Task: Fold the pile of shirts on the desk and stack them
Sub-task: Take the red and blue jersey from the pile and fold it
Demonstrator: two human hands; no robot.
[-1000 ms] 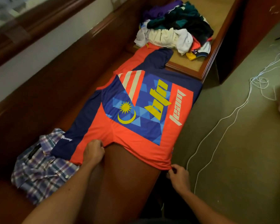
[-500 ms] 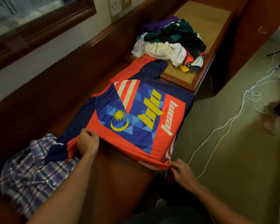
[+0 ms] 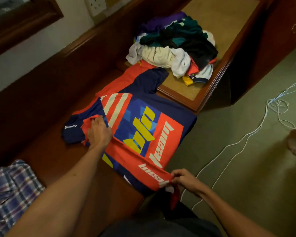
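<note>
Shirts are lying in three places along the dark wooden table [image 3: 61, 161]. An orange and navy jersey [image 3: 167, 134] is spreading across the middle of it, printed side up, with yellow letters and a cream word on an orange panel. Its near hem is folding up over the body, showing a second cream word on an orange band.

The left hand [image 3: 99, 132] is pressing down on the jersey's left part, its fingers curling round a bunched fold of orange cloth beside the navy sleeve. The right hand [image 3: 184, 181] is pinching the near right corner of the folded hem between thumb and fingers, at the table's front edge, and a bit of red cloth is hanging below that grip.

Beyond the jersey, the pile of unfolded shirts [image 3: 174, 47] is sitting on a tan inset panel [image 3: 183, 86] of the table; white, cream, dark green, black, purple and yellow pieces are tangling together there, and the jersey's far sleeve is reaching just up to the pile.

At the near left, a plaid shirt [image 3: 12, 194] in purple and white is lying on the table, apart from the jersey.

White cable [image 3: 243, 139] is trailing over the greenish carpet [image 3: 246, 185] to the right. A wall socket [image 3: 99, 5] is showing at the top.
</note>
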